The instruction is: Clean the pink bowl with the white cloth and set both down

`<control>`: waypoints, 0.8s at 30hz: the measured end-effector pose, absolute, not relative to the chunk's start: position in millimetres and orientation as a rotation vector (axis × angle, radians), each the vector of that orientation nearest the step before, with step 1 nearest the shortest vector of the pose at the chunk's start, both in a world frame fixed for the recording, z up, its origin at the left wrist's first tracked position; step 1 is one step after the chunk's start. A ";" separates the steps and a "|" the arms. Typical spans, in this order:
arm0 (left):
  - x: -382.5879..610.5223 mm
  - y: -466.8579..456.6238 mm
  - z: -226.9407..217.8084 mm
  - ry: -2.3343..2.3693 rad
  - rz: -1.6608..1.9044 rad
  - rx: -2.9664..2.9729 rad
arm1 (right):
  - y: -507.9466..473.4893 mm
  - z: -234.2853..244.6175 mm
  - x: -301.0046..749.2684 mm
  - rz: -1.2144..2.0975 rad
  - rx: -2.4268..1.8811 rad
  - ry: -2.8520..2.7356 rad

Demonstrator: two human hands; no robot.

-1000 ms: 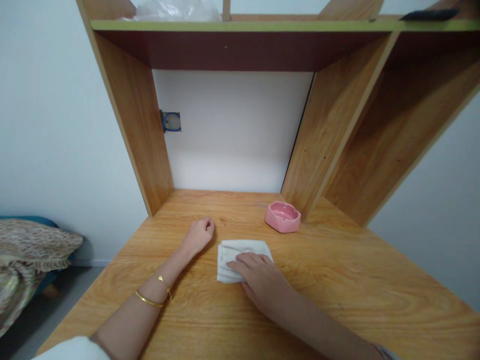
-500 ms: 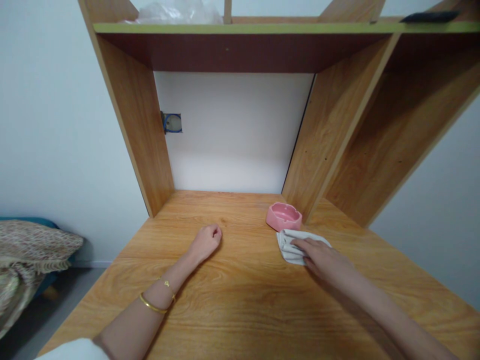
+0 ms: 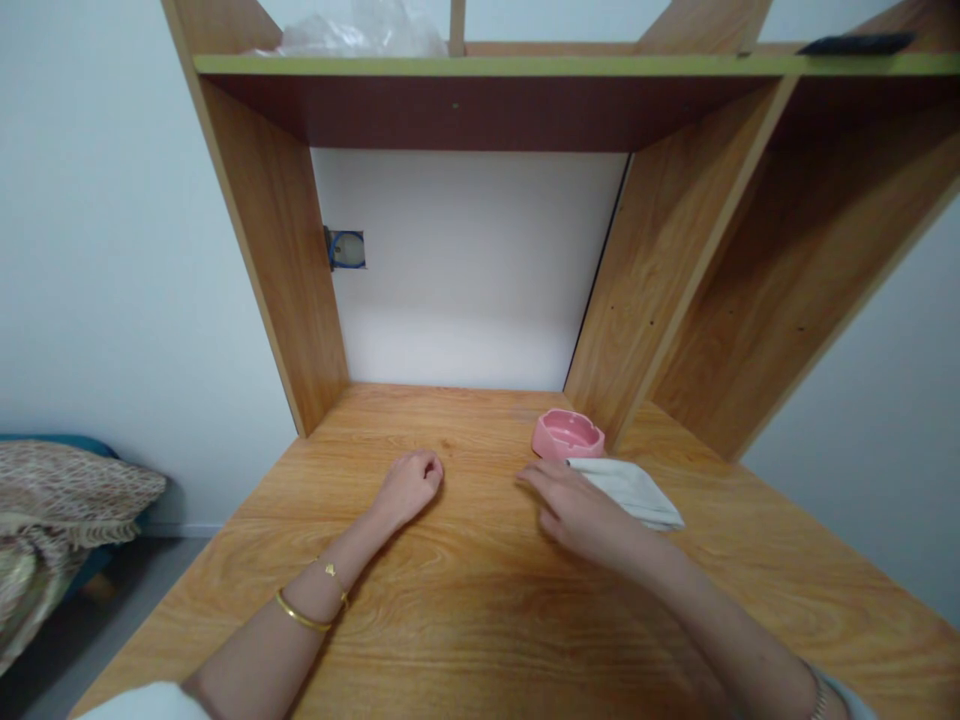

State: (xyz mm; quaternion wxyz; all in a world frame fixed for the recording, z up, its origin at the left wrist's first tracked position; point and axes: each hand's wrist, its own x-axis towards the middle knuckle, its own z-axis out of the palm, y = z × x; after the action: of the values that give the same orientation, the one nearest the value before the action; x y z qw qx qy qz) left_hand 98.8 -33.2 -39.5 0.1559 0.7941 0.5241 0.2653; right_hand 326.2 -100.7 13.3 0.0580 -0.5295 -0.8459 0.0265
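Note:
My left hand (image 3: 409, 483) rests on the wooden desk in a loose fist, a gold bangle and a thin bracelet on its wrist. Nothing shows in its curled fingers. My right hand (image 3: 574, 505) is over the desk with its fingers stretched out toward the left, holding nothing. Just behind and to the right of it lies a folded pale grey cloth (image 3: 637, 493), partly covered by the hand. A pink ashtray (image 3: 568, 434) with notches in its rim sits behind the cloth, close to the upright wooden divider.
Wooden side panels (image 3: 274, 250) and a divider (image 3: 660, 250) rise from the desk (image 3: 450, 600). A shelf (image 3: 487, 66) overhead carries a clear plastic bag (image 3: 367, 30) and a dark object (image 3: 855, 44). The back wall has a socket opening (image 3: 347, 249). A fringed blanket (image 3: 75, 490) lies at left.
My right hand has let go of the cloth and moved left. The cloth now lies flatter and further right. My left hand has stayed in place.

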 end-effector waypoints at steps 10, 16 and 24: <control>95.0 -34.0 -45.0 1.331 0.694 2.509 | -67.8 -34.8 282.2 0.411 -1.559 -2.544; 94.6 -38.9 -44.9 1.432 0.348 2.524 | -68.2 -39.4 284.1 0.472 -1.576 -2.531; 94.2 -41.9 -44.3 1.436 0.233 2.570 | -68.6 -38.4 285.5 0.452 -1.543 -2.530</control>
State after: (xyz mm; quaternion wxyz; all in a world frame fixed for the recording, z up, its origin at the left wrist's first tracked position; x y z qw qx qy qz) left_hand 94.2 -41.9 -44.3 0.0940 0.8664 0.4840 0.0786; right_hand 285.5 -68.6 -38.4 0.0720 -0.5134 -0.8418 0.1504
